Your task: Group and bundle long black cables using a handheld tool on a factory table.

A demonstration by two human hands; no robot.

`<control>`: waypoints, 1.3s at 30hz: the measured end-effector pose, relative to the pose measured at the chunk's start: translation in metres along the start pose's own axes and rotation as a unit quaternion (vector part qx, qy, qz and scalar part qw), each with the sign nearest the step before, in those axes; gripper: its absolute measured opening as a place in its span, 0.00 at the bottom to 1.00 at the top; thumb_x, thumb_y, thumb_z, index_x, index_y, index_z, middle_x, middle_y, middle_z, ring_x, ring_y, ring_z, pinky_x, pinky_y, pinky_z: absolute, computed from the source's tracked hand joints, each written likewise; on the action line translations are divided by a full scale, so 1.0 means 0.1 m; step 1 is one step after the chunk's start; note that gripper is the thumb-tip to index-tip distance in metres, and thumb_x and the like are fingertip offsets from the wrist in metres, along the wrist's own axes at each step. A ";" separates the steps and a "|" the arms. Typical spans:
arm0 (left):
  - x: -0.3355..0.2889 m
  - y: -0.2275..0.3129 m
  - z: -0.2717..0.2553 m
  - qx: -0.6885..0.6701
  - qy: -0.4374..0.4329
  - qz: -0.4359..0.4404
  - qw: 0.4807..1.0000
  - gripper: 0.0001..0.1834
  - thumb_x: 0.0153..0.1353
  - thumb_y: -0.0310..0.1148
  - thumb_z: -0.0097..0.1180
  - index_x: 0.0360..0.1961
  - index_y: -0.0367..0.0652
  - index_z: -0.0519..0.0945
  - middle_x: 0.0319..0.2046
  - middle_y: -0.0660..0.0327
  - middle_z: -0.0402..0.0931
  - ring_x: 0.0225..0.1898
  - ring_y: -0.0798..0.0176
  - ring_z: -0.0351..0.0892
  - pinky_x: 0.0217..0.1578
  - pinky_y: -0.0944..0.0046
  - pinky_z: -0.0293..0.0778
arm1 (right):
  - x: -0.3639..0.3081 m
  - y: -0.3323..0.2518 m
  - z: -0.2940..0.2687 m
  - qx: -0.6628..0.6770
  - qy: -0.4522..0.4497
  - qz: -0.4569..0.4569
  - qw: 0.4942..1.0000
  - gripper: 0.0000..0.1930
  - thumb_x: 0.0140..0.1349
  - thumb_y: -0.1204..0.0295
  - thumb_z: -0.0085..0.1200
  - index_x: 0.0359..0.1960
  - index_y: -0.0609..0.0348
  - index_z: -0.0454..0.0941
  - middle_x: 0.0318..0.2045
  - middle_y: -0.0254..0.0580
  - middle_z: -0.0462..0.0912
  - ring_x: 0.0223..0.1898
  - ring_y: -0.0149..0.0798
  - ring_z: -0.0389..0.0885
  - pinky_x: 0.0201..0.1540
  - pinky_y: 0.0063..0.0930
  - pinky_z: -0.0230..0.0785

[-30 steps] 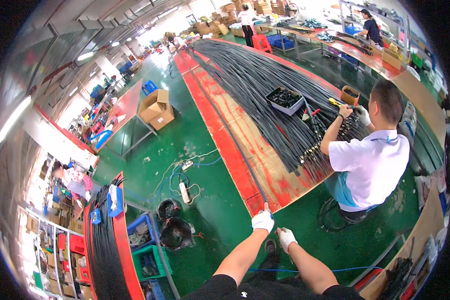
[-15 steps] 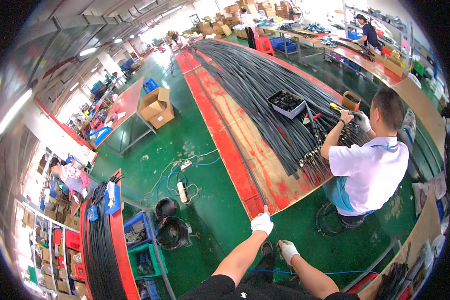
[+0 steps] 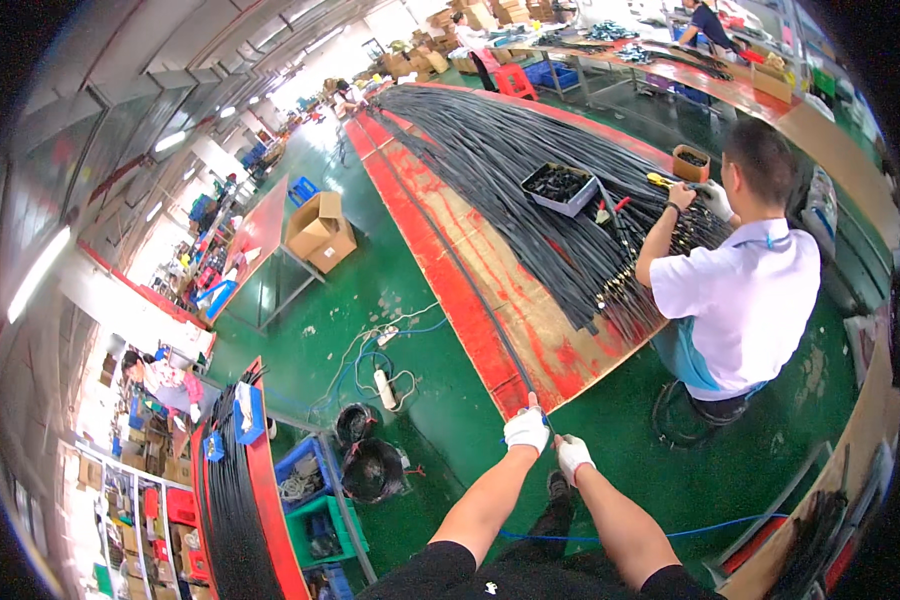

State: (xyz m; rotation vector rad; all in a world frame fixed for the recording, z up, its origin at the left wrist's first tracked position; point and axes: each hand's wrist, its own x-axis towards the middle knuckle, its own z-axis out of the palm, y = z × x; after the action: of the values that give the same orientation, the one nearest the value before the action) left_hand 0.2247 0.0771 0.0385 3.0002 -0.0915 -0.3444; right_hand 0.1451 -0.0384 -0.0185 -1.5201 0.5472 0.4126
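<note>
Okay, left to right off the long red surface (image 3: 520, 300): power strip (image 3: 384, 388) on the floor left of it. Black cable (image 3: 522, 372) runs along its left side to the near end, where I've got the left hand (image 3: 527, 430), fingers wrapped round the cable. Right hand (image 3: 573, 457) just off that end, fingers look pinched on the cable's tip. Big cable bundle (image 3: 510, 170) fills its right side; co-worker (image 3: 735, 290) sits beyond that edge.

Progress, my read: mid-piece; this cable's laid out, not yet released. Can't tell if the bundle's finished. Versus half a second ago: right hand's closer to left.
</note>
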 end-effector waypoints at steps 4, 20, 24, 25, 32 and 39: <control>0.00 0.09 -0.10 0.022 -0.009 -0.004 1.000 0.40 0.66 0.37 0.52 0.79 0.43 0.61 0.49 0.44 0.83 0.46 0.42 0.88 0.47 0.46 0.82 | -0.07 -0.14 -0.08 -0.001 -0.005 -0.001 1.000 0.18 0.77 0.59 0.50 0.37 0.60 0.84 0.30 0.42 0.83 0.33 0.38 0.77 0.39 0.37 0.71; -0.03 -0.02 -0.10 -0.058 -0.018 0.031 0.998 0.36 0.68 0.41 0.51 0.77 0.43 0.65 0.46 0.45 0.85 0.44 0.43 0.88 0.45 0.44 0.82 | 0.12 0.04 -0.25 0.028 -0.088 0.103 0.990 0.15 0.78 0.56 0.51 0.39 0.52 0.80 0.28 0.34 0.77 0.25 0.36 0.74 0.25 0.39 0.70; -0.04 -0.11 -0.16 -0.065 -0.032 0.014 0.997 0.38 0.68 0.42 0.53 0.78 0.44 0.64 0.46 0.46 0.85 0.45 0.43 0.88 0.46 0.44 0.82 | 0.18 -0.04 -0.12 0.016 -0.087 0.095 0.992 0.17 0.78 0.56 0.51 0.53 0.56 0.81 0.32 0.35 0.80 0.29 0.35 0.76 0.26 0.39 0.72; -0.03 -0.12 -0.17 -0.066 -0.030 0.016 0.997 0.39 0.67 0.44 0.55 0.78 0.44 0.64 0.46 0.46 0.85 0.45 0.43 0.88 0.46 0.45 0.82 | 0.20 -0.07 -0.08 0.012 -0.066 0.095 0.993 0.21 0.78 0.56 0.51 0.61 0.57 0.78 0.35 0.37 0.82 0.30 0.36 0.78 0.25 0.39 0.74; -0.02 -0.13 -0.25 -0.078 -0.042 0.019 0.996 0.40 0.66 0.43 0.56 0.79 0.46 0.63 0.47 0.47 0.85 0.46 0.44 0.88 0.48 0.45 0.82 | 0.26 -0.27 -0.05 0.009 -0.066 0.085 0.994 0.20 0.79 0.58 0.49 0.63 0.57 0.77 0.38 0.40 0.83 0.29 0.37 0.80 0.26 0.39 0.76; 0.01 -0.20 -0.20 -0.072 -0.034 0.034 0.996 0.42 0.66 0.45 0.57 0.79 0.45 0.62 0.47 0.46 0.85 0.46 0.43 0.88 0.48 0.45 0.82 | 0.26 -0.39 0.01 0.031 -0.081 0.102 0.991 0.19 0.78 0.57 0.50 0.55 0.59 0.80 0.35 0.38 0.80 0.31 0.38 0.77 0.27 0.38 0.75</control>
State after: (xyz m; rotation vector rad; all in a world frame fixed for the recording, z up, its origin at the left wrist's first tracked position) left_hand 0.2315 0.0989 0.0547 2.8351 -0.1668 -0.4281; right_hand 0.1886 -0.0403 -0.0019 -1.3606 0.5839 0.6664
